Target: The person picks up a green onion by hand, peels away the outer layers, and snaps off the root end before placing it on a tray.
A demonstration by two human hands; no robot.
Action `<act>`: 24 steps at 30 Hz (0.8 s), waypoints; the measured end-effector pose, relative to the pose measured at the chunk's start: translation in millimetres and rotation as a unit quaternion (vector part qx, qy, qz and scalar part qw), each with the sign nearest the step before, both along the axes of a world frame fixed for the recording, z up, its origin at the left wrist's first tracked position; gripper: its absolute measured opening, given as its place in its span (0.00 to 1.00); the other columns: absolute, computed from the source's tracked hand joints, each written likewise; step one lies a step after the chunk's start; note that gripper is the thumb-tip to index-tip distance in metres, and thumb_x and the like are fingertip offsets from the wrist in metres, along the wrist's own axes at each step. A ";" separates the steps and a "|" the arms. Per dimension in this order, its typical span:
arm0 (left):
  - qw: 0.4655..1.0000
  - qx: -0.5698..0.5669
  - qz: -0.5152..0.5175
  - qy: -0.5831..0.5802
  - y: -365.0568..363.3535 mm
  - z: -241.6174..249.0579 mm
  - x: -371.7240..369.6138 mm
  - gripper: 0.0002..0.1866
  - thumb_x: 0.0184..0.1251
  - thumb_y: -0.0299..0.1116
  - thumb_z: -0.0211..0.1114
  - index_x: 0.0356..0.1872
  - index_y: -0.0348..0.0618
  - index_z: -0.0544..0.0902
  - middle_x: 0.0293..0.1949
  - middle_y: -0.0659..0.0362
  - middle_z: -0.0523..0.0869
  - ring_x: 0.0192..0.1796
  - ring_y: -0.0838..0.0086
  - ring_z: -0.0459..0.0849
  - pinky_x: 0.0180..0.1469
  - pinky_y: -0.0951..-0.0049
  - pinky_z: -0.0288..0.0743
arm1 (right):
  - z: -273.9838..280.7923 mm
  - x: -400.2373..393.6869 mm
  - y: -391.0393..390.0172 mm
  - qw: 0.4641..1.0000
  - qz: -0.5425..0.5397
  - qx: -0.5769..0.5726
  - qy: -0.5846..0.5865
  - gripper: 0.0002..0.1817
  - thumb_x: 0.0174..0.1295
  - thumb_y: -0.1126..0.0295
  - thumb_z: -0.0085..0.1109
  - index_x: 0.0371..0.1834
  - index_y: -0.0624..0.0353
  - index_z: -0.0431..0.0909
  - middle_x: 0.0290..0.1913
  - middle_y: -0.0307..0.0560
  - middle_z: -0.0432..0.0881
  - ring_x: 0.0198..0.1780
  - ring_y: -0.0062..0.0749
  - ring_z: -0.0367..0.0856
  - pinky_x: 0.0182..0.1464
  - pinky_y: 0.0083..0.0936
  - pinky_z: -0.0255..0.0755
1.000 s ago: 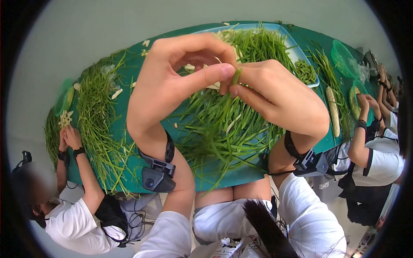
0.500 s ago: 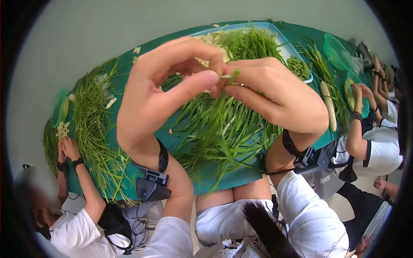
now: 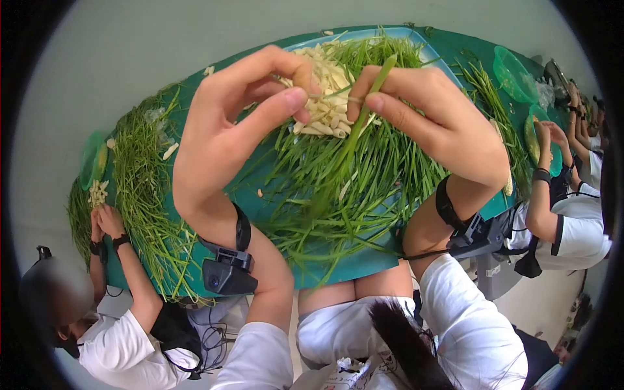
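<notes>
My right hand (image 3: 435,120) pinches a flat green leaf blade (image 3: 383,75) between thumb and forefinger; the blade slants up past the fingertips, its lower length hanging toward the pile. Level with it on the other side, my left hand (image 3: 227,130) has thumb and forefinger nearly together. A thin strand seems to run from its fingertips toward the right hand, too fine to name. Behind and between the hands lies a heap of short cream-coloured pieces (image 3: 331,117). Long grass-like green leaves (image 3: 351,175) spread below and beside it.
A blue-rimmed tray (image 3: 434,52) stands at the back of the green table (image 3: 250,182). More green stalks (image 3: 140,195) cover the left side, near a co-worker's hands (image 3: 107,224) and a green basket (image 3: 91,162). On the right are another green basket (image 3: 510,75) and other people's arms.
My hands have drawn apart sideways, uncovering the cream-coloured heap. The right hand has risen slightly, with the leaf blade still in its fingers.
</notes>
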State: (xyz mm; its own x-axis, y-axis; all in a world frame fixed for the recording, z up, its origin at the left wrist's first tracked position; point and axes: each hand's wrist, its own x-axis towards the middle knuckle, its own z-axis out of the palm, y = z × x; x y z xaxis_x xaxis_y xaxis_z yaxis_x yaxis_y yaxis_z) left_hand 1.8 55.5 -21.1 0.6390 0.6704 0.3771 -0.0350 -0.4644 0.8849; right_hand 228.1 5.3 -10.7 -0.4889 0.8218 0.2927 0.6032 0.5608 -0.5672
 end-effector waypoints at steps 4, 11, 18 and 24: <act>1.000 0.013 -0.003 -0.011 6.3 -4.4 -3.0 0.08 0.65 0.27 0.57 0.39 0.32 0.77 0.35 0.61 0.80 0.36 0.81 0.79 0.42 0.81 0.71 | -0.7 4.4 2.4 1.000 -0.021 0.012 0.007 0.11 0.68 0.70 0.45 0.38 0.66 0.76 0.30 0.48 0.77 0.31 0.35 0.73 0.37 0.27 0.66; 1.000 0.004 0.001 -0.010 3.4 -0.3 -0.7 0.08 0.65 0.30 0.57 0.38 0.33 0.75 0.37 0.57 0.79 0.36 0.78 0.77 0.43 0.79 0.70 | -1.2 5.6 2.8 1.000 -0.019 0.008 0.017 0.12 0.68 0.69 0.44 0.39 0.66 0.75 0.29 0.48 0.75 0.30 0.31 0.68 0.35 0.25 0.63; 0.996 0.035 -0.022 -0.076 2.7 -1.1 5.5 0.10 0.67 0.34 0.52 0.39 0.36 0.72 0.42 0.51 0.80 0.37 0.77 0.77 0.40 0.80 0.66 | -5.9 2.5 6.4 0.997 -0.007 0.021 0.078 0.13 0.68 0.69 0.44 0.38 0.67 0.75 0.32 0.47 0.78 0.35 0.28 0.74 0.40 0.22 0.67; 0.996 0.015 0.006 -0.091 5.3 -0.2 -2.3 0.10 0.68 0.35 0.52 0.41 0.37 0.71 0.33 0.57 0.77 0.35 0.78 0.74 0.41 0.79 0.66 | 0.2 8.7 7.8 0.997 -0.070 -0.011 -0.008 0.12 0.68 0.70 0.44 0.40 0.68 0.76 0.33 0.47 0.79 0.37 0.28 0.76 0.43 0.23 0.69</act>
